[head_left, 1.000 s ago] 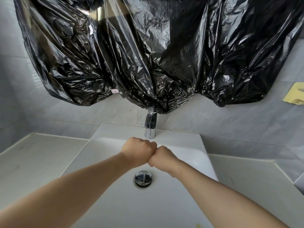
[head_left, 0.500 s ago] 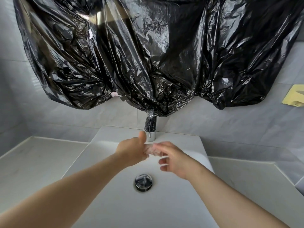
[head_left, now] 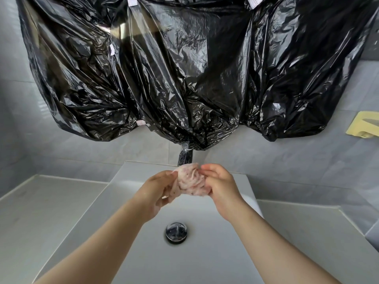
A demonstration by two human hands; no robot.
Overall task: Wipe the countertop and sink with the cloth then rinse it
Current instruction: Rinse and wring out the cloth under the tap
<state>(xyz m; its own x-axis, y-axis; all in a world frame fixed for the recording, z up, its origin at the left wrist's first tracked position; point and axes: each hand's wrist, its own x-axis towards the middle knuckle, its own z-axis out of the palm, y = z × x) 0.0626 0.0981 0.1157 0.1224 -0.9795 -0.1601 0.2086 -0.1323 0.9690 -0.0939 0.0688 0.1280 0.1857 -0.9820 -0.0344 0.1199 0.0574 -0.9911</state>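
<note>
Judged to be at the rinsing stage: the cloth point(head_left: 190, 182) is held bunched above the sink point(head_left: 143, 253), just below the tap point(head_left: 185, 157), though no running water can be made out, nor can it be told whether the bench point(head_left: 51, 212) has been wiped. The left hand point(head_left: 155, 193) and right hand point(head_left: 220, 185) pinch opposite sides of the cloth, fingers point(head_left: 209, 167) curled narrowly.

Left grip point(head_left: 158, 193) and right grip point(head_left: 221, 185) face each other, both pinching.
</note>
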